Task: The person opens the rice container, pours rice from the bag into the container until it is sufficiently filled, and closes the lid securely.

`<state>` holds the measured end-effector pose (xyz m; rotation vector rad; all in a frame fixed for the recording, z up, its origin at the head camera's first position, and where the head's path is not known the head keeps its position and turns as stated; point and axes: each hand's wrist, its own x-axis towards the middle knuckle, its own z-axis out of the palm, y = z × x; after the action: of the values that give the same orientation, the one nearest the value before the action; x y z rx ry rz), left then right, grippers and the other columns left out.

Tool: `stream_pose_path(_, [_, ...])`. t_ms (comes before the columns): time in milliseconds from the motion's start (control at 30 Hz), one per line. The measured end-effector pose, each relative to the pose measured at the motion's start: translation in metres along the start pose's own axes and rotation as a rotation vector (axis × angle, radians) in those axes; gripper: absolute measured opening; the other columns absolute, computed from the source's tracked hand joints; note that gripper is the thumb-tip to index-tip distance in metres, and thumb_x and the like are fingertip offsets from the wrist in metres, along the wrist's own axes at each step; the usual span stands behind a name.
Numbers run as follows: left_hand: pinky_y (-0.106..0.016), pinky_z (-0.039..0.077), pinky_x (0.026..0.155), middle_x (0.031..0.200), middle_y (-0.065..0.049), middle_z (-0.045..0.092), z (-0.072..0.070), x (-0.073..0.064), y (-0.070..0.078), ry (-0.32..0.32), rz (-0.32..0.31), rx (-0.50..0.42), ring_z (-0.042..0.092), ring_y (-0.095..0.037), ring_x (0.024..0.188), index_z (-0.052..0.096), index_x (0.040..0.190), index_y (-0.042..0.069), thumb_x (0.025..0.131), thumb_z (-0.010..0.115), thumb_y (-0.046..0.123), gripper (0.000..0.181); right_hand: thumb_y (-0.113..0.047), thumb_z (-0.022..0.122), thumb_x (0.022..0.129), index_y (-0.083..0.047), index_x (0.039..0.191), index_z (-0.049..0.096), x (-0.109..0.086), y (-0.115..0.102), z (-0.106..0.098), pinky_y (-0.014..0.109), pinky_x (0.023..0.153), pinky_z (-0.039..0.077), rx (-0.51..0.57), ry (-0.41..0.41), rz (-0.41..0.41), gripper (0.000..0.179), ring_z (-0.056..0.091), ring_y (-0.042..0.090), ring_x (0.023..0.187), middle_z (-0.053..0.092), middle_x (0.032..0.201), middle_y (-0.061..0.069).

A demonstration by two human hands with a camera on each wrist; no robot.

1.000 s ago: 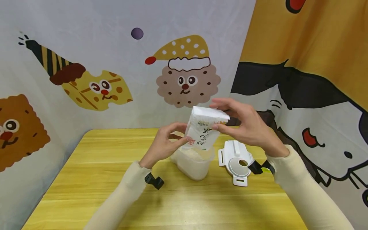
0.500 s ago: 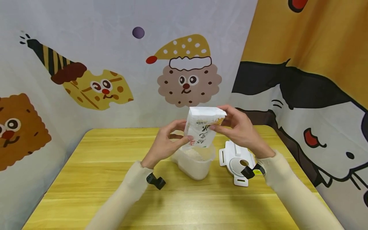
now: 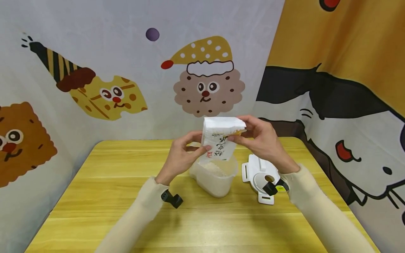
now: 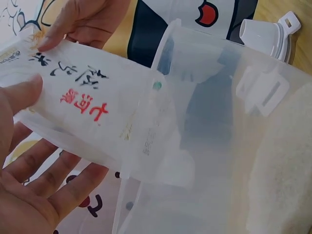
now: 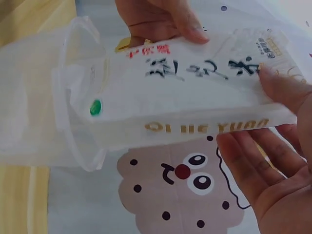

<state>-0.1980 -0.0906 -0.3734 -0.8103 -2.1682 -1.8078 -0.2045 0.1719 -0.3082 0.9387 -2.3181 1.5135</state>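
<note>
A white rice bag [image 3: 217,138] with black and red lettering is tipped bottom-up over a translucent plastic container [image 3: 216,186]. Its lower end dips inside the container's rim in both wrist views. Pale rice [image 4: 287,170] lies in the container. My left hand [image 3: 181,156] grips the bag's left side, thumb on the lettered front and fingers behind. On the right side, near the upper corner, my right hand [image 3: 264,142] holds the bag between thumb and fingers. The bag's mouth is hard to see through the cloudy wall.
A white lid [image 3: 257,174] with a round part and side latches lies right of the container, partly behind the right wrist camera [image 3: 270,188]. Behind the wooden table [image 3: 202,225] hangs a cartoon-printed curtain [image 3: 126,63].
My right hand has come down and left, its raised fingers now around the bag's corner. The bag has shifted slightly left and sits more level across its top.
</note>
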Motion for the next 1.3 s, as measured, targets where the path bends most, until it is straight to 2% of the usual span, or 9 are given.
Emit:
stream_pose_path(200, [-0.035,0.066,0.08,0.114,-0.01,0.073,-0.003,0.0,0.0,-0.024,-0.044,-0.056,0.07,-0.019,0.105,0.066,0.134,0.018,0.093,0.076,0.012,0.042,-0.006,0.084,0.084,-0.012,0.135,0.061,-0.005,0.0,0.0,0.029,0.084,0.064,-0.049,-0.033,0.053,0.057,0.075,0.016,0.099,0.074,0.117,0.005])
stream_pose_path(300, [-0.036,0.066,0.081,0.116,-0.013,0.073,-0.005,0.001,-0.001,-0.03,-0.055,-0.081,0.07,-0.018,0.106,0.065,0.136,0.016,0.094,0.075,0.011,0.043,-0.005,0.084,0.084,-0.011,0.137,0.059,-0.008,0.003,0.002,0.032,0.089,0.063,-0.062,-0.047,0.037,0.059,0.073,0.019,0.101,0.074,0.118,0.01])
stream_pose_path(633, [-0.035,0.065,0.081,0.114,-0.017,0.073,-0.011,0.001,0.001,-0.042,-0.078,-0.108,0.072,-0.018,0.099,0.063,0.136,0.011,0.097,0.07,0.011,0.04,-0.01,0.083,0.086,-0.015,0.134,0.061,-0.016,0.014,0.012,0.045,0.09,0.063,-0.078,-0.064,0.063,0.053,0.072,0.017,0.103,0.074,0.117,0.004])
stream_pose_path(800, [-0.036,0.065,0.081,0.115,-0.018,0.073,-0.012,0.002,0.002,-0.042,-0.071,-0.126,0.072,-0.017,0.099,0.063,0.136,0.009,0.098,0.069,0.01,0.039,-0.008,0.082,0.087,-0.014,0.133,0.062,-0.016,0.015,0.015,0.037,0.088,0.064,-0.075,-0.031,0.057,0.051,0.072,0.016,0.1,0.075,0.115,0.006])
stream_pose_path(867, [-0.036,0.065,0.081,0.116,-0.019,0.073,-0.013,0.002,0.003,-0.038,-0.063,-0.129,0.072,-0.016,0.099,0.063,0.137,0.009,0.098,0.069,0.009,0.039,-0.008,0.081,0.087,-0.015,0.134,0.062,-0.015,0.015,0.015,0.038,0.088,0.064,-0.073,-0.026,0.057,0.051,0.072,0.017,0.1,0.075,0.116,0.006])
stream_pose_path(1000, [-0.035,0.065,0.081,0.118,-0.02,0.072,-0.016,0.003,0.004,-0.022,-0.063,-0.13,0.072,-0.015,0.1,0.063,0.137,0.007,0.098,0.069,0.009,0.04,-0.011,0.082,0.087,-0.017,0.138,0.059,-0.017,0.016,0.016,0.043,0.092,0.062,-0.064,-0.04,0.068,0.056,0.072,0.02,0.104,0.074,0.118,0.005])
stream_pose_path(1133, [-0.035,0.065,0.081,0.122,-0.019,0.071,-0.02,0.005,0.005,0.023,-0.091,-0.156,0.072,-0.013,0.103,0.06,0.14,0.007,0.099,0.068,0.011,0.042,-0.014,0.083,0.087,-0.016,0.141,0.056,-0.021,0.019,0.016,0.039,0.095,0.061,-0.059,-0.061,0.091,0.061,0.071,0.022,0.108,0.072,0.122,0.005])
stream_pose_path(1300, [-0.035,0.065,0.08,0.119,-0.007,0.072,-0.027,0.009,0.008,0.085,-0.121,-0.188,0.071,-0.014,0.101,0.06,0.139,0.009,0.1,0.068,0.016,0.041,-0.015,0.085,0.086,-0.018,0.143,0.054,-0.031,0.024,0.018,0.04,0.099,0.059,-0.057,-0.096,0.103,0.065,0.066,0.022,0.119,0.067,0.134,0.005])
